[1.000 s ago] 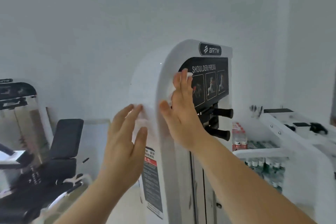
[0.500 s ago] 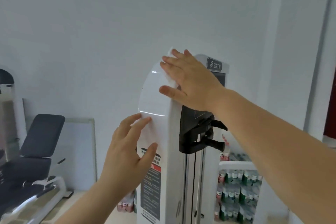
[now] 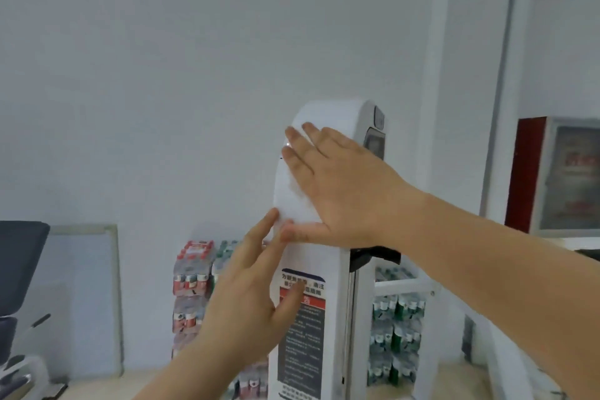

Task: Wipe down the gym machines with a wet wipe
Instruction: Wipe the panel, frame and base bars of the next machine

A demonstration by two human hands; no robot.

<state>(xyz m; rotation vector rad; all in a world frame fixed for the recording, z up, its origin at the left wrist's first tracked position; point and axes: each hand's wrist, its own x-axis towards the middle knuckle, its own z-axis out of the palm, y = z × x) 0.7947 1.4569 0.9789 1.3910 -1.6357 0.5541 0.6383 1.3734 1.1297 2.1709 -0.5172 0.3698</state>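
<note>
A tall white gym machine tower [image 3: 337,120] with a rounded top stands in the middle of the view. A dark warning label [image 3: 303,334] covers its near side lower down. My right hand [image 3: 337,185] lies flat, fingers straight, on the upper side of the tower, pressing a white wet wipe [image 3: 297,201] against it; only the wipe's lower edge shows. My left hand [image 3: 250,295] rests with straight fingers on the tower's left edge just below, its thumb over the label.
Shrink-wrapped packs of bottled drinks [image 3: 193,279] are stacked against the wall behind the tower on both sides. A framed panel [image 3: 107,299] leans on the wall at left, beside a black padded seat [image 3: 19,250]. A red-framed cabinet [image 3: 558,172] stands at right.
My view has swung round to the tower's side. My right hand slid with the wipe from the front panel over the top and down the side. My left hand stayed on the left edge.
</note>
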